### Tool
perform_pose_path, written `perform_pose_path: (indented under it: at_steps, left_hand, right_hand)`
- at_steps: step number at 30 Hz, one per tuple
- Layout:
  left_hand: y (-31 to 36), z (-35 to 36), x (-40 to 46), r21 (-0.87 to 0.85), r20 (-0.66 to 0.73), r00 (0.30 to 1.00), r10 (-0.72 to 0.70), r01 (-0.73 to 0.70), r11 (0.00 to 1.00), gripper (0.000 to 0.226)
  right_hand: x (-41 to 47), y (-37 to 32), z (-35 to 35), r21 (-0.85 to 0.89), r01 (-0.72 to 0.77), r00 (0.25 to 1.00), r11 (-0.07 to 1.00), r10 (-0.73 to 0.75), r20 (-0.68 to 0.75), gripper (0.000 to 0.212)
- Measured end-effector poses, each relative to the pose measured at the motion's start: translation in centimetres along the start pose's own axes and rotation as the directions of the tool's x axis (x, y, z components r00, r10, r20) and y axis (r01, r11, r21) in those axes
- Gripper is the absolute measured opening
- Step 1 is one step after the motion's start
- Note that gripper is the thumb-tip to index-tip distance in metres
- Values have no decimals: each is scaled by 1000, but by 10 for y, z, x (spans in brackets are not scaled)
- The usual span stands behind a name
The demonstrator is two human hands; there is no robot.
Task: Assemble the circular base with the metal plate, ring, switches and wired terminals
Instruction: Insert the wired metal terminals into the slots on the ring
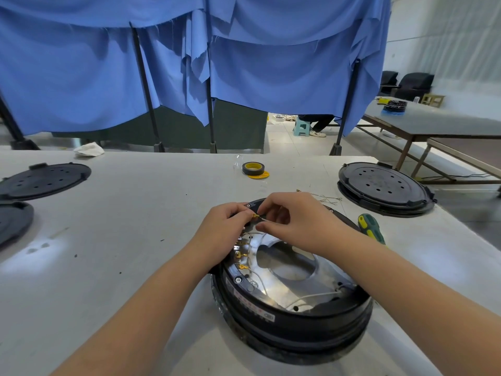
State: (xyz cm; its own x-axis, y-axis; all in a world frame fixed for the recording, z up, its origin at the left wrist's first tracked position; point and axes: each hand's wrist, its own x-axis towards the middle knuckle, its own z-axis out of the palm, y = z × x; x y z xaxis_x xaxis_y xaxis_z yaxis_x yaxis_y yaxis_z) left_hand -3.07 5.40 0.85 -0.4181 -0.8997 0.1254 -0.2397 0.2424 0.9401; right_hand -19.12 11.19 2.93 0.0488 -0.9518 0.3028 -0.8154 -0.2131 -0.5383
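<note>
Above the far rim of the base (292,321), a brass terminal (254,216) is pinched by the left hand (225,229), its wire (267,220) running rightward, pinched by the right hand (295,223).

Glossy metal plate (306,283) in matt black plastic base (298,327); blue cloth drape (244,63) w/ frayed edges.

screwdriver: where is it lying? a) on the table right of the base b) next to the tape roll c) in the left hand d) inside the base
a: the screwdriver lies on the table just right of the base, partly hidden behind the right forearm.
</note>
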Motion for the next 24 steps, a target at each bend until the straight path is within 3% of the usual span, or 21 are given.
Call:
perform_pose_path:
  at_steps: [8,24]
  left_hand:
    - [1,0,-1,-7,8,1000,-5,5,1000,27]
    - [2,1,3,15,-38,999,4,-3,1000,38]
  right_hand:
    - [1,-3,3,-28,17,1000,999,-17,-4,10]
    - [1,-3,5,-10,11,1000,1000,-11,16,10]
